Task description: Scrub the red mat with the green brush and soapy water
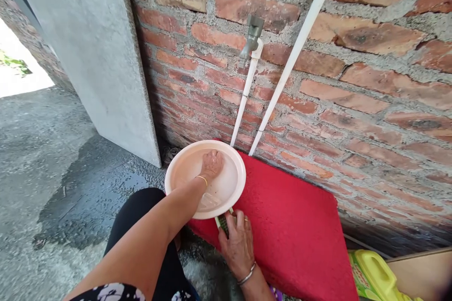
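Note:
My left hand (212,163), with a thin gold bangle at its wrist, reaches into a pale pink basin (170,176). Its fingers are curled under against the basin's inside; what they hold, if anything, is hidden. The basin has some clear water in it and stands tilted at the near left end of a red-covered slab (293,225). Just below the basin's near rim, my right hand (238,242) closes around a small green thing with pale edges (223,224). The fingers and rim cover part of it, so its kind is unclear.
A grey tap (252,37) on a white pipe (244,99) is fixed to the brick wall (353,103). A grey slab (95,47) leans at the left above wet concrete floor (102,188). A yellow jug (376,273) stands at the lower right.

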`<state>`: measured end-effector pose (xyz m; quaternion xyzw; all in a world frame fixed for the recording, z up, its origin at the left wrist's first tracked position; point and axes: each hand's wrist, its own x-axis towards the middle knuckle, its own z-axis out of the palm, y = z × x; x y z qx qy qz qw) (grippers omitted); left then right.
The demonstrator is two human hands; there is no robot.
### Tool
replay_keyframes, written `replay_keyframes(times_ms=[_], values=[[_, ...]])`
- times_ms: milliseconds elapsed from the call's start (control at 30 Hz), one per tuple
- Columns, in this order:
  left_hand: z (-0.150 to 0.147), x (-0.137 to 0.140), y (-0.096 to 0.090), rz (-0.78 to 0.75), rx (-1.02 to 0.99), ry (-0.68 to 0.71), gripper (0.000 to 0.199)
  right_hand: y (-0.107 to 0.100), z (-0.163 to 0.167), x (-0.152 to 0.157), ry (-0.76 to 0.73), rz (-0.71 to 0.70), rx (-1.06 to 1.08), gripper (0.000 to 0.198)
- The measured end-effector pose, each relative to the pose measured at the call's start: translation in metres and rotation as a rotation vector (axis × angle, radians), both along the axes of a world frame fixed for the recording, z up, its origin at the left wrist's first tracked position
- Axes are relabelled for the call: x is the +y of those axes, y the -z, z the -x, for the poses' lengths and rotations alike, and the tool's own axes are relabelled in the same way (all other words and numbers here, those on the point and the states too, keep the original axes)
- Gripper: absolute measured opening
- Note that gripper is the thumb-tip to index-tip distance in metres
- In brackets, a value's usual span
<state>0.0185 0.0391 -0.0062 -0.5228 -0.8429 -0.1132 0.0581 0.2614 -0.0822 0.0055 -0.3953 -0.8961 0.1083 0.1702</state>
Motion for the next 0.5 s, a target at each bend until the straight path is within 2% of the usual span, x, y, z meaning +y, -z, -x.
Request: replay_keyframes(times_ms=[100,200,300,500], values=[[0.000,0.000,0.000,0.006,-0.010,0.001,0.029,0.004,-0.010,0.005,0.000,-0.012,0.004,0.045],[-0.001,-0.002,-0.002,-0.005,-0.017,0.009,0.029,0.013,-0.043,0.020,0.083,-0.035,0.044,0.041],[-0.001,-0.004,-0.005,-0.008,-0.017,0.003,0.030,0.022,-0.091,0.037,0.213,-0.085,0.092,0.040],[0.000,-0.003,-0.007,0.006,-0.007,0.011,0.033,0.022,-0.200,0.056,0.501,-0.138,0.127,0.059]])
